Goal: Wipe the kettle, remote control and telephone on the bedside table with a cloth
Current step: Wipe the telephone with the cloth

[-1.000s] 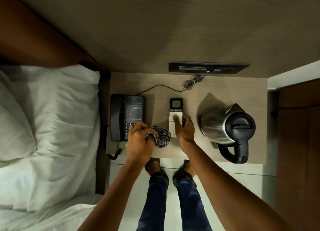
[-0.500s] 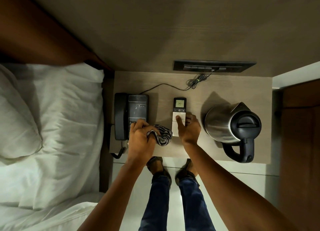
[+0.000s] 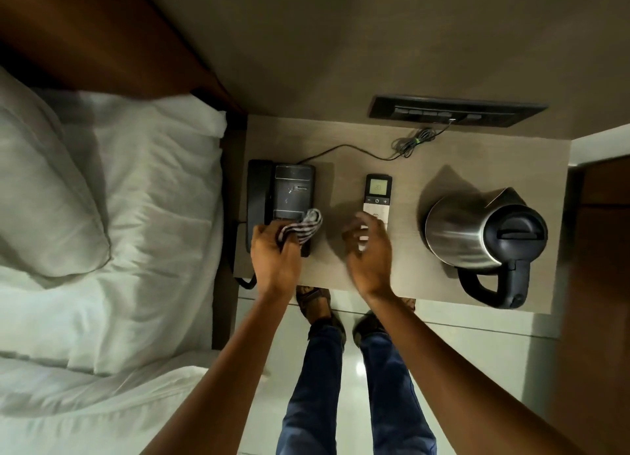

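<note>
One telephone (image 3: pixel 284 199), one remote control (image 3: pixel 376 202), one kettle (image 3: pixel 477 236) on the bedside table (image 3: pixel 402 274). Left hand (image 3: pixel 274 258) clenches one striped cloth (image 3: pixel 301 228) over the telephone's keypad. Right hand (image 3: pixel 370 250), fingers loose, hovers beside the remote, probably not touching.

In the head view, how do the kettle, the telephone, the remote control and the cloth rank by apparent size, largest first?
1. Kettle
2. Telephone, partly hidden by the left hand
3. Remote control, partly hidden
4. Cloth, bunched up, so its rank against the remote is unsure
</note>
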The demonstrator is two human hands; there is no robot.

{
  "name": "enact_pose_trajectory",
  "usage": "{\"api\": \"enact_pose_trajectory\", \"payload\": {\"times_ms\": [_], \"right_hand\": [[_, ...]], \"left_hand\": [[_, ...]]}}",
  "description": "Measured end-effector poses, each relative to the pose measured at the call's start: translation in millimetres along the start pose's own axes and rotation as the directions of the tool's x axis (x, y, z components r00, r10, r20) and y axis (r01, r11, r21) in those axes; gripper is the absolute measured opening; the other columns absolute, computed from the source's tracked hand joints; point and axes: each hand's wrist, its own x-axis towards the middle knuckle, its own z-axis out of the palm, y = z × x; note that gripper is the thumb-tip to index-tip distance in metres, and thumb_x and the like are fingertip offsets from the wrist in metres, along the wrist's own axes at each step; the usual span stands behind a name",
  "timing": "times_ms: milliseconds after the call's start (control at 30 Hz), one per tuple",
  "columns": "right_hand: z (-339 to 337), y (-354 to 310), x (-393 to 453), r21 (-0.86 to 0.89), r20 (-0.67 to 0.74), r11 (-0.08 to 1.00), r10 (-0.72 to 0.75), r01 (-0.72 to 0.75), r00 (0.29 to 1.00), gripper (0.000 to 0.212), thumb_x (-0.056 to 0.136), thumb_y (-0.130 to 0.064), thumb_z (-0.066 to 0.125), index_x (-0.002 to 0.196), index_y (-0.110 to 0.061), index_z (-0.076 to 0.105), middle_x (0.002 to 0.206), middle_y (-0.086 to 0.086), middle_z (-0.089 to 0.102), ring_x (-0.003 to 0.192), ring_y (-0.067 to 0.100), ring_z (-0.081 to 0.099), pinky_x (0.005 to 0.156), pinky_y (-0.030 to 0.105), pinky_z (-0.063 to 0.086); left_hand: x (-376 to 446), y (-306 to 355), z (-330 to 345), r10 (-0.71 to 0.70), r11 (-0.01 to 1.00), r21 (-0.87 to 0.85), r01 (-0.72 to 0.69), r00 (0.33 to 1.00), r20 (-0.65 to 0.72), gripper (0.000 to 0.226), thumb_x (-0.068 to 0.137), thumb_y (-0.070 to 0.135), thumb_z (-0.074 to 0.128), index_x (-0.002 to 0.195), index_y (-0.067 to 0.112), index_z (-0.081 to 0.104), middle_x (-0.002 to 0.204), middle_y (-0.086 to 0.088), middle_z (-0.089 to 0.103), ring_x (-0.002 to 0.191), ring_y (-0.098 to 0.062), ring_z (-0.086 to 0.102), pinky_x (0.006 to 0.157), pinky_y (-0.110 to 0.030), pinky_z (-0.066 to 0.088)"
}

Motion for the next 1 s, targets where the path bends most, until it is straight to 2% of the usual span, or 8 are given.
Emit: {"api": "enact_pose_trajectory", "payload": {"times_ms": [200,300,500,567,700,800,933,1000], "right_hand": [[55,-35,1,0.133,0.206,0.990,0.009,-0.037,0.979,0.044,0.108,-0.018,0.063,0.150,-0.016,0.053,0.119,-0.016,0.068,0.101,0.001,0.072,0.088,0.035,0.064],[74,-42,13,0.086,0.123,0.996,-0.011,0.000,0.992,0.048,0.107,-0.014,0.063,0.154,-0.009,0.050,0.134,0.008,0.070,0.116,0.025,0.072,0.097,0.042,0.062],[80,-28,20,0.128,0.149,0.987,0.076,-0.095,0.986,0.043,0.106,-0.010,0.063,0.148,-0.009,0.056,0.129,0.007,0.073,0.117,0.013,0.070,0.105,0.042,0.058],[75,-25,22,0.106,0.152,0.986,0.112,-0.129,0.982,0.039,0.105,-0.015,0.065,0.143,-0.009,0.060,0.120,-0.001,0.072,0.110,0.004,0.070,0.099,0.038,0.058],[69,-22,24,0.143,0.188,0.956,0.226,-0.255,0.956,0.032,0.102,-0.014,0.069,0.133,-0.012,0.066,0.108,-0.010,0.069,0.106,0.019,0.072,0.095,0.044,0.063],[67,-23,24,0.107,0.209,0.966,0.209,-0.234,0.955,0.049,0.101,-0.010,0.070,0.149,-0.015,0.059,0.121,-0.008,0.066,0.109,0.015,0.068,0.094,0.035,0.062],[64,-19,26,0.154,0.220,0.962,0.188,-0.225,0.957,0.048,0.101,-0.016,0.072,0.147,-0.011,0.060,0.131,0.008,0.071,0.113,0.022,0.072,0.089,0.029,0.062],[66,-16,25,0.179,0.213,0.955,0.198,-0.238,0.957,0.047,0.101,-0.022,0.072,0.146,-0.012,0.061,0.121,0.000,0.074,0.101,0.001,0.074,0.078,0.016,0.060]], "left_hand": [[31,6,-7,0.228,0.962,0.163,-0.221,0.973,-0.027,0.050,0.086,0.004,0.068,0.131,0.022,0.057,0.130,-0.001,0.046,0.117,-0.020,0.058,0.102,-0.037,0.055],[68,16,5,0.439,0.817,0.393,-0.422,0.897,0.053,0.060,0.086,0.001,0.066,0.141,0.021,0.053,0.133,-0.008,0.043,0.122,-0.026,0.048,0.105,-0.035,0.051],[94,-2,29,0.312,0.596,0.665,-0.450,0.893,0.324,0.079,0.091,0.013,0.070,0.159,0.025,0.031,0.162,-0.015,0.024,0.145,-0.041,0.029,0.119,-0.055,0.036],[84,-14,24,0.326,0.606,0.655,-0.451,0.892,0.312,0.076,0.095,0.016,0.067,0.160,0.026,0.029,0.163,-0.013,0.024,0.145,-0.040,0.030,0.118,-0.054,0.038],[54,-38,4,0.290,0.631,0.634,-0.446,0.894,0.341,0.070,0.096,0.014,0.063,0.158,0.026,0.033,0.161,-0.011,0.026,0.142,-0.035,0.033,0.116,-0.050,0.042],[40,-45,-8,0.213,0.694,0.607,-0.387,0.916,0.340,0.066,0.093,0.005,0.063,0.152,0.027,0.044,0.157,-0.006,0.031,0.139,-0.031,0.039,0.113,-0.047,0.046],[59,-19,-16,0.240,0.755,0.531,-0.385,0.915,0.324,0.036,0.095,0.012,0.066,0.129,0.023,0.062,0.133,-0.006,0.061,0.108,-0.020,0.068,0.082,-0.015,0.054],[77,-1,-13,0.369,0.736,0.515,-0.440,0.898,0.240,0.036,0.096,0.007,0.060,0.129,0.021,0.064,0.130,-0.008,0.061,0.106,-0.022,0.068,0.078,-0.010,0.049]]}}
